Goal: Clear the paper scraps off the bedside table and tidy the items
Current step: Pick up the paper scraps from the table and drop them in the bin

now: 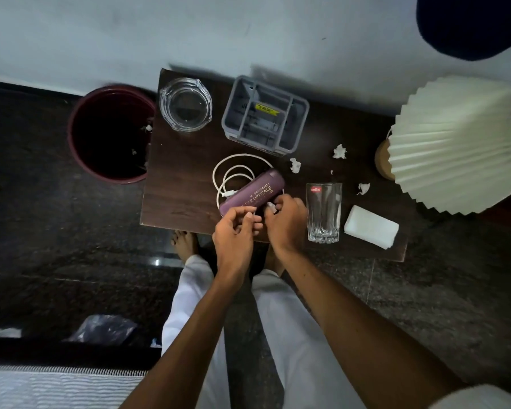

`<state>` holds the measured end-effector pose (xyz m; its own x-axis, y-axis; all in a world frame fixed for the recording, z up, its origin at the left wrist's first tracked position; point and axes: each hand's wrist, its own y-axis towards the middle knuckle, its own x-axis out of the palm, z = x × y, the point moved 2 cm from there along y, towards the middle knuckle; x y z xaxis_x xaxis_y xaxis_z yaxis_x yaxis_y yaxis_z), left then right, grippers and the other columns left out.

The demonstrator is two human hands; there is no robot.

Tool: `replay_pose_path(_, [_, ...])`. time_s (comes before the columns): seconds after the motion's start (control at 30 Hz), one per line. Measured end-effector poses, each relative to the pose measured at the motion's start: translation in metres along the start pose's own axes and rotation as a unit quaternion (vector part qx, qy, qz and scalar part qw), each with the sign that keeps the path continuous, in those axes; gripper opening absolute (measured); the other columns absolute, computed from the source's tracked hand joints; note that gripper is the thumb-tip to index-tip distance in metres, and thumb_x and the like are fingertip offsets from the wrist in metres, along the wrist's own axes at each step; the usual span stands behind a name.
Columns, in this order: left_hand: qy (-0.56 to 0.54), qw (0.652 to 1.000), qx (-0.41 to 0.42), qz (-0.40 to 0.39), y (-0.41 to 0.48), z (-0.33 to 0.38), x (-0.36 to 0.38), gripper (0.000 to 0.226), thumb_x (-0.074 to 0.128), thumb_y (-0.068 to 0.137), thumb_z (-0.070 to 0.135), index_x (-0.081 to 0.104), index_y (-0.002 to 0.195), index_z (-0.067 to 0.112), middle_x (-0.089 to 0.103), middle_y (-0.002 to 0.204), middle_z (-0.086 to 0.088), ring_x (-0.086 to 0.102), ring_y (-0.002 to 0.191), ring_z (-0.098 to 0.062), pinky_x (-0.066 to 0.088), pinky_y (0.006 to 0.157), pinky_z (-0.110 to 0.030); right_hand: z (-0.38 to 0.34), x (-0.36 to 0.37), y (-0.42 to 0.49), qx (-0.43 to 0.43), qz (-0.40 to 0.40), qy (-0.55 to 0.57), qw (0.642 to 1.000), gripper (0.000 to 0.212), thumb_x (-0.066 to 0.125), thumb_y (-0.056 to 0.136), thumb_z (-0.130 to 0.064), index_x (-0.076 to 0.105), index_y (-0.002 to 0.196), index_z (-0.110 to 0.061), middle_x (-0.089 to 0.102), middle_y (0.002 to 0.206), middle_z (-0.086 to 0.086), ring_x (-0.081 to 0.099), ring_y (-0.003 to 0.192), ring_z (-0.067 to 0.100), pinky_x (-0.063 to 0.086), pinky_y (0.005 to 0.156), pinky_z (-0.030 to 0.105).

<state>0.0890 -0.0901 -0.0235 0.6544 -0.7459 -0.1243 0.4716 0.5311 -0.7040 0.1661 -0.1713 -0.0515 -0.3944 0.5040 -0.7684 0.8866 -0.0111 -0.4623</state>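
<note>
A dark wooden bedside table (pixel 183 202) stands against a pale wall, with a pleated white lamp (pixel 455 143) at its right end and a maroon bin (pixel 109 134) on the floor to its left. Small crumpled white paper scraps (pixel 339 151) lie scattered between the lamp and a drinking glass (pixel 323 212). At the front edge, beside a purple glasses case (pixel 252 191), the right hand (pixel 286 224) pinches another scrap (pixel 270 205) in curled fingertips. The left hand (pixel 233 234) curls close by, but whether it holds anything cannot be told.

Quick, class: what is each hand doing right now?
Left hand: fingers curled; whether it holds anything cannot be told.
Right hand: pinching a paper scrap.
</note>
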Motion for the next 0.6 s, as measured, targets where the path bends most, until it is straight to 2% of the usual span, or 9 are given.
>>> replay_pose_path(0.1, [0.001, 1.0, -0.001, -0.005, -0.002, 0.001, 0.0, 0.018, 0.055, 0.102, 0.008, 0.068, 0.104, 0.019, 0.076, 0.094, -0.006, 0.075, 0.087, -0.017, 0.063, 0.087, -0.042, 0.003, -0.002, -0.003, -0.007, -0.003, -0.021, 1.0, 0.011, 0.07, 0.087, -0.013, 0.071, 0.097, -0.008, 0.065, 0.099, 0.013, 0.062, 0.087, 0.026, 0.038, 0.07, 0.024])
replay_pose_path(0.23, [0.002, 1.0, 0.0, 0.004, -0.005, 0.005, -0.001, 0.015, 0.056, 0.101, 0.008, 0.069, 0.107, 0.013, 0.076, 0.096, -0.007, 0.075, 0.089, -0.022, 0.062, 0.088, -0.047, 0.0, -0.013, -0.016, -0.027, 0.011, 0.004, 1.0, 0.01, 0.072, 0.087, -0.017, 0.071, 0.096, -0.014, 0.064, 0.097, 0.005, 0.063, 0.084, 0.019, 0.05, 0.07, 0.03])
replay_pose_path(0.33, [0.016, 0.999, 0.035, 0.034, -0.009, 0.012, -0.006, 0.014, 0.06, 0.099, 0.009, 0.071, 0.107, 0.012, 0.076, 0.101, -0.004, 0.075, 0.088, -0.019, 0.063, 0.085, -0.046, -0.008, -0.024, -0.03, -0.054, 0.013, 0.057, 0.997, 0.009, 0.073, 0.086, -0.023, 0.07, 0.095, -0.021, 0.064, 0.097, -0.004, 0.063, 0.08, 0.011, 0.051, 0.066, 0.022])
replay_pose_path(0.43, [-0.002, 0.998, 0.048, 0.031, -0.013, 0.022, -0.016, 0.016, 0.061, 0.099, 0.014, 0.073, 0.109, 0.017, 0.076, 0.104, -0.002, 0.074, 0.097, -0.019, 0.062, 0.089, -0.043, -0.022, -0.034, -0.043, -0.096, -0.002, 0.12, 0.988, 0.012, 0.074, 0.086, -0.02, 0.072, 0.098, -0.02, 0.069, 0.098, -0.005, 0.062, 0.08, -0.003, 0.049, 0.065, 0.007])
replay_pose_path(0.53, [-0.043, 0.998, 0.039, 0.005, -0.016, 0.035, -0.031, 0.015, 0.062, 0.099, 0.02, 0.075, 0.107, 0.023, 0.078, 0.101, 0.0, 0.074, 0.098, -0.016, 0.061, 0.091, -0.04, -0.04, -0.037, -0.051, -0.128, -0.029, 0.144, 0.981, 0.013, 0.074, 0.087, -0.017, 0.072, 0.098, -0.021, 0.071, 0.094, -0.014, 0.063, 0.081, -0.011, 0.05, 0.07, 0.003])
replay_pose_path(0.6, [-0.071, 0.997, 0.04, -0.009, -0.015, 0.042, -0.044, 0.016, 0.064, 0.098, 0.021, 0.076, 0.109, 0.019, 0.079, 0.103, -0.002, 0.075, 0.099, -0.019, 0.061, 0.091, -0.042, -0.055, -0.034, -0.053, -0.146, -0.033, 0.135, 0.979, 0.015, 0.074, 0.086, -0.018, 0.073, 0.099, -0.025, 0.066, 0.091, -0.022, 0.061, 0.08, -0.018, 0.049, 0.073, 0.002])
